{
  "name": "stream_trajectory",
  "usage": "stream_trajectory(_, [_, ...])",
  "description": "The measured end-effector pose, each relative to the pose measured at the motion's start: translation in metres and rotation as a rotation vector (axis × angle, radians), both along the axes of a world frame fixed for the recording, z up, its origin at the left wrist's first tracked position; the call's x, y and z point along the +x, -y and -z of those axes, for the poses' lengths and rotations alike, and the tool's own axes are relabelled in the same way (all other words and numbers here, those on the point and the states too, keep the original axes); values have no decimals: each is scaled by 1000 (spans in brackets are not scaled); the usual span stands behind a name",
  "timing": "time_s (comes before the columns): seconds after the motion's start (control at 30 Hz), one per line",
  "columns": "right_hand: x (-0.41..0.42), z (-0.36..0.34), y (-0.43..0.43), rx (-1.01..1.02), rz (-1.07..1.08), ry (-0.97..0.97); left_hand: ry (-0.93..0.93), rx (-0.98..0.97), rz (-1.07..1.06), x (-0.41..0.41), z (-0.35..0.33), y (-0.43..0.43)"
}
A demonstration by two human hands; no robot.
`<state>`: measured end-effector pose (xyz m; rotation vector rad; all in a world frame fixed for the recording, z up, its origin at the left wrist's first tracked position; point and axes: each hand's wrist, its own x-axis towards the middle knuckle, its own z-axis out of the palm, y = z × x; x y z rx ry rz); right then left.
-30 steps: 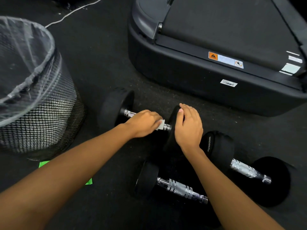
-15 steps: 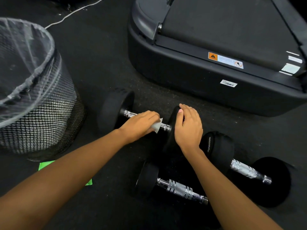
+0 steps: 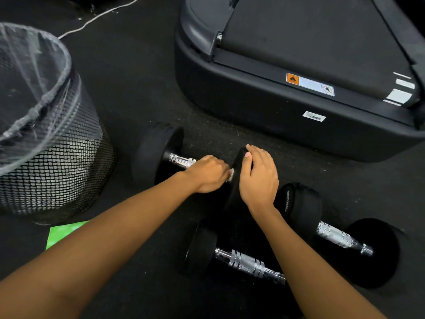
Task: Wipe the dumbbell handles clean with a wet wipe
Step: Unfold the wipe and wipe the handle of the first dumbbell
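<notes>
Three black dumbbells with chrome handles lie on the dark floor. On the far dumbbell (image 3: 158, 153), my left hand (image 3: 208, 177) grips the right end of the handle (image 3: 181, 160) through a white wet wipe (image 3: 231, 174), of which only a corner shows. My right hand (image 3: 258, 178) rests on top of that dumbbell's right weight head (image 3: 238, 162), thumb on its inner face. A second dumbbell (image 3: 246, 263) lies near me and a third dumbbell (image 3: 340, 238) lies to the right, both untouched.
A black mesh bin (image 3: 57, 162) with a clear liner stands at the left. A green packet (image 3: 62, 232) lies on the floor below it, partly under my left arm. A treadmill base (image 3: 276, 107) fills the back right. A white cable (image 3: 96, 18) runs along the far floor.
My left hand has slid right along the handle with the wipe, until it sits against the right weight head. More bare chrome shows at the left. My right hand has stayed put.
</notes>
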<state>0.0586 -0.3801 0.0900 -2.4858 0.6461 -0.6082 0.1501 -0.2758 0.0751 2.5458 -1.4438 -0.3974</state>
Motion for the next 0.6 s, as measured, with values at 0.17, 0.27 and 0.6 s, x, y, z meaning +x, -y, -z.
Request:
stream_trajectory(0.17, [0, -1, 0, -3, -2, 4, -9, -21, 42, 15, 4, -24])
stream_trajectory(0.27, [1, -1, -1, -9, -1, 9, 0, 31, -30, 20, 4, -27])
stream_trajectory(0.6, [-1, -1, -1, -10, 2, -5, -120, -40, 78, 10, -1, -24])
